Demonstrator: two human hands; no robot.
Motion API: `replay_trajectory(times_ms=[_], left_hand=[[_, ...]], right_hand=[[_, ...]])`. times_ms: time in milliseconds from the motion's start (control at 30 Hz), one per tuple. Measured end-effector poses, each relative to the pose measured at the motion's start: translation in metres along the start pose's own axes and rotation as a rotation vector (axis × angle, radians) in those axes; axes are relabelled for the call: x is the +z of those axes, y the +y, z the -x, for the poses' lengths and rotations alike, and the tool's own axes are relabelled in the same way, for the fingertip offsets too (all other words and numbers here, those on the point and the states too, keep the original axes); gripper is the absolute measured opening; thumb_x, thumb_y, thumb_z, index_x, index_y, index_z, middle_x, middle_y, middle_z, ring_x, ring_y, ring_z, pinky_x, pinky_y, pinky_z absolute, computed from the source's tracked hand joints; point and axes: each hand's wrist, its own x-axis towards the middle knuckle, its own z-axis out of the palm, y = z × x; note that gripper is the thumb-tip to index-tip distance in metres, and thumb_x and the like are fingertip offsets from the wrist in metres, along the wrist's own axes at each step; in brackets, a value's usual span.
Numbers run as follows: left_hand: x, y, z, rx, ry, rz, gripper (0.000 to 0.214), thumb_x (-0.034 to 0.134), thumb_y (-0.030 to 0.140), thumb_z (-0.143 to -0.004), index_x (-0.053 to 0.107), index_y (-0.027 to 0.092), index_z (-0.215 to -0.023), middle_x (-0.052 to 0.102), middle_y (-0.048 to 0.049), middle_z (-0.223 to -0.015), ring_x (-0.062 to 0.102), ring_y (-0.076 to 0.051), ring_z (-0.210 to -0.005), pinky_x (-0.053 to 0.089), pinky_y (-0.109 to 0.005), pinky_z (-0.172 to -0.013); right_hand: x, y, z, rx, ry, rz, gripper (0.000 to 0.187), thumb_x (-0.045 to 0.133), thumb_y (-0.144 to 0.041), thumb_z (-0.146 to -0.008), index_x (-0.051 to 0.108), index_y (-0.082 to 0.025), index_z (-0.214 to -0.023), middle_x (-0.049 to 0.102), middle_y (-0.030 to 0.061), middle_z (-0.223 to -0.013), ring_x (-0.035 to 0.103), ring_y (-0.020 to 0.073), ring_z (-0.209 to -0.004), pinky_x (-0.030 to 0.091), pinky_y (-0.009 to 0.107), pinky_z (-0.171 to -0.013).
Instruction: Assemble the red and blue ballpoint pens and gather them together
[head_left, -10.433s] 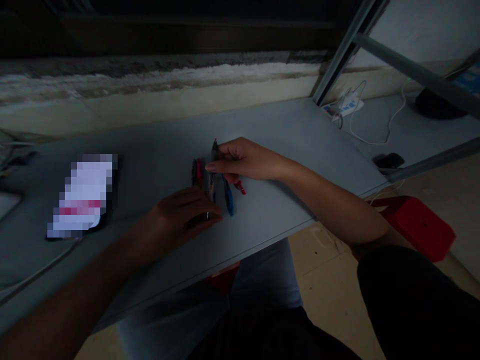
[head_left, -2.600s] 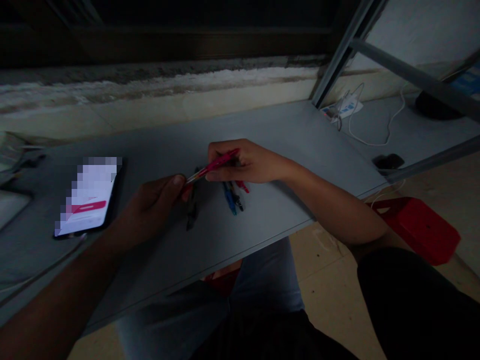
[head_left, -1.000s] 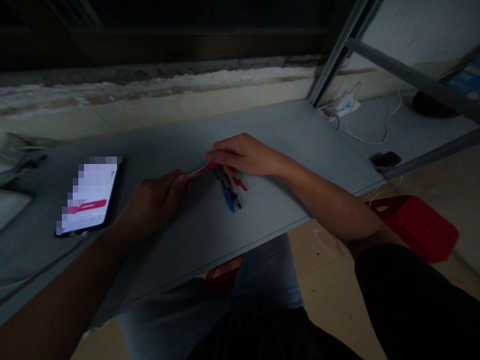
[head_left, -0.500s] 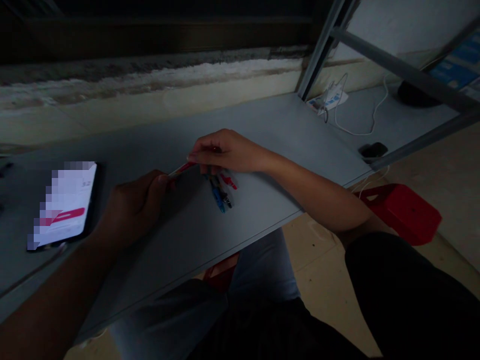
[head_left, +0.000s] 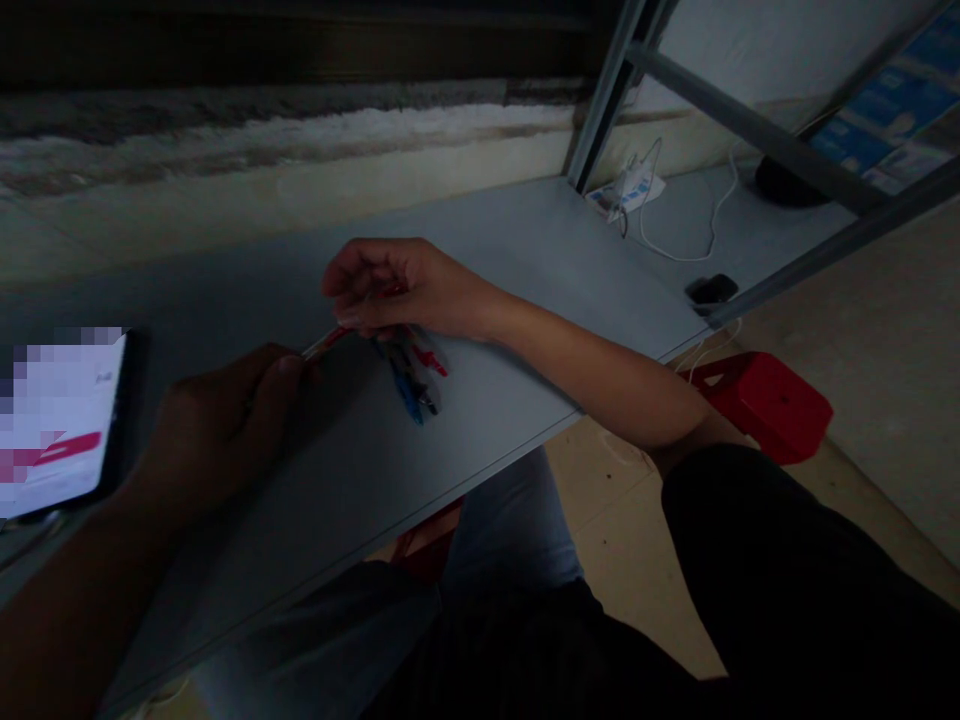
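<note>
My left hand (head_left: 225, 420) is closed around one end of a slim pen (head_left: 324, 344) with a clear and red barrel, which slants up to the right. At the pen's other end, my right hand (head_left: 405, 285) pinches the red part between thumb and fingers, its remaining fingers curled. Something small and red (head_left: 392, 289) shows within the right palm; its kind is unclear. Just below that hand, several pens lie together on the grey table (head_left: 495, 400): a blue pen (head_left: 408, 392), a red pen (head_left: 431, 361) and a dark one between them, their far ends hidden by the hand.
A lit phone (head_left: 64, 420) lies at the left, partly out of view. Beyond a metal post (head_left: 606, 95) at the right are a white power strip (head_left: 634, 190), a cable and a small black object (head_left: 712, 290). A red stool (head_left: 780, 405) stands on the floor.
The view has shifted right, so everything appears further left. My right hand's fingers have lifted and curled more loosely, with red now showing in the palm. Both hands stay on the pen.
</note>
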Motion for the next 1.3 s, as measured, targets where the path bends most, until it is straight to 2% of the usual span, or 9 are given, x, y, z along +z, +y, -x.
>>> replay_trajectory(times_ms=[100, 200, 300, 400, 467, 567, 767, 933, 1300], left_hand=[[0.002, -0.004, -0.001, 0.000, -0.005, 0.014, 0.049, 0.035, 0.056, -0.104, 0.071, 0.023, -0.100, 0.064, 0.0018, -0.068, 0.063, -0.019, -0.057, 0.044, -0.029, -0.062], [0.004, -0.006, -0.001, 0.024, -0.021, 0.047, 0.047, 0.040, 0.057, -0.103, 0.073, 0.022, -0.106, 0.069, 0.0014, -0.074, 0.064, -0.019, -0.060, 0.045, -0.028, -0.063], [0.003, -0.006, -0.001, 0.047, -0.062, 0.074, 0.046, 0.043, 0.058, -0.103, 0.072, 0.022, -0.106, 0.070, 0.0012, -0.075, 0.063, -0.018, -0.060, 0.044, -0.027, -0.062], [0.002, -0.005, -0.001, 0.061, -0.123, 0.094, 0.040, 0.044, 0.050, -0.108, 0.072, 0.021, -0.108, 0.076, -0.0005, -0.082, 0.065, -0.018, -0.066, 0.045, -0.027, -0.065], [0.002, -0.005, -0.001, 0.097, -0.125, 0.120, 0.038, 0.045, 0.048, -0.110, 0.072, 0.021, -0.107, 0.077, -0.0018, -0.085, 0.066, -0.018, -0.067, 0.045, -0.027, -0.064], [0.005, -0.007, -0.001, 0.126, -0.130, 0.119, 0.041, 0.044, 0.051, -0.109, 0.071, 0.020, -0.104, 0.076, -0.0036, -0.082, 0.066, -0.019, -0.065, 0.046, -0.028, -0.063], [0.012, -0.012, -0.002, 0.220, -0.102, 0.116, 0.039, 0.043, 0.045, -0.111, 0.071, 0.020, -0.100, 0.076, -0.0066, -0.084, 0.070, -0.021, -0.071, 0.050, -0.030, -0.068], [0.014, -0.013, 0.000, 0.234, -0.102, 0.123, 0.041, 0.044, 0.047, -0.113, 0.071, 0.020, -0.102, 0.075, -0.0070, -0.086, 0.073, -0.023, -0.078, 0.052, -0.032, -0.074], [0.015, -0.013, 0.003, 0.265, -0.093, 0.154, 0.038, 0.045, 0.046, -0.115, 0.072, 0.020, -0.108, 0.076, -0.0069, -0.091, 0.070, -0.021, -0.078, 0.054, -0.032, -0.078]], right_hand=[[-0.001, 0.001, -0.001, -0.038, 0.029, -0.048, 0.035, 0.093, -0.016, -0.083, 0.069, -0.024, -0.107, 0.081, -0.0038, -0.103, 0.078, 0.0123, -0.101, 0.062, 0.018, -0.087], [-0.002, 0.004, -0.003, -0.047, 0.034, -0.104, 0.041, 0.095, -0.016, -0.079, 0.069, -0.024, -0.109, 0.082, -0.0031, -0.106, 0.078, 0.0127, -0.107, 0.062, 0.019, -0.096], [-0.002, 0.010, -0.003, -0.082, -0.005, -0.148, 0.041, 0.092, -0.015, -0.078, 0.067, -0.021, -0.111, 0.081, -0.0025, -0.105, 0.078, 0.0120, -0.103, 0.062, 0.020, -0.095], [-0.001, 0.013, -0.001, -0.145, -0.034, -0.175, 0.036, 0.082, -0.008, -0.080, 0.066, -0.018, -0.110, 0.081, -0.0030, -0.100, 0.078, 0.0107, -0.098, 0.061, 0.022, -0.094], [-0.001, 0.012, 0.001, -0.143, -0.056, -0.186, 0.037, 0.078, -0.001, -0.077, 0.067, -0.016, -0.109, 0.081, -0.0009, -0.096, 0.078, 0.0114, -0.094, 0.061, 0.022, -0.091], [0.001, 0.008, 0.004, -0.104, -0.017, -0.199, 0.039, 0.073, 0.003, -0.072, 0.068, -0.015, -0.106, 0.080, -0.0012, -0.086, 0.077, 0.0114, -0.085, 0.060, 0.022, -0.084], [0.002, 0.006, 0.008, -0.080, -0.003, -0.219, 0.038, 0.071, -0.003, -0.068, 0.069, -0.014, -0.104, 0.077, -0.0027, -0.080, 0.075, 0.0109, -0.077, 0.055, 0.021, -0.075], [0.002, 0.004, 0.011, -0.053, 0.034, -0.192, 0.036, 0.075, -0.006, -0.067, 0.071, -0.016, -0.102, 0.078, -0.0022, -0.081, 0.074, 0.0120, -0.078, 0.057, 0.024, -0.078], [0.001, -0.007, 0.018, 0.039, 0.093, -0.233, 0.041, 0.095, -0.015, -0.070, 0.072, -0.019, -0.104, 0.084, 0.0015, -0.095, 0.081, 0.0154, -0.092, 0.065, 0.028, -0.090]])
